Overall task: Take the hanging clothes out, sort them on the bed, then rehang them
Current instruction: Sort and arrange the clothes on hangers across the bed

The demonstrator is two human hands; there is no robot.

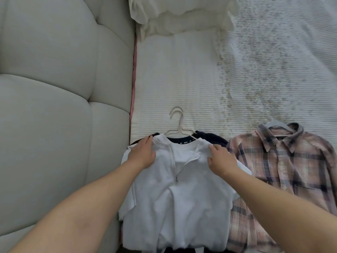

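Clothes lie sorted on the bed [178, 79], which we take as our landmark: its ribbed white cover fills the view beyond the garments, with a padded pale headboard [54, 88] along its left side and a white pillow [178, 13] at its far end. On the near part of the bed we record a white zip-neck top [182, 198], laid flat over a dark garment [209, 138] whose collar and shoulder show just beyond it. Just right of the white top, touching its edge, lies a pink plaid shirt [284, 170] on a pale hanger [275, 124]. Beyond the white top's neckline, two white wire hangers [177, 121] rest on the bed cover, hooks pointing away from us. Our left hand [143, 154] lies on the top's left shoulder, fingers fairly straight and pressed to the cloth. Our right hand [221, 161] rests on the right shoulder, fingers bent; whether it pinches the fabric we cannot tell.
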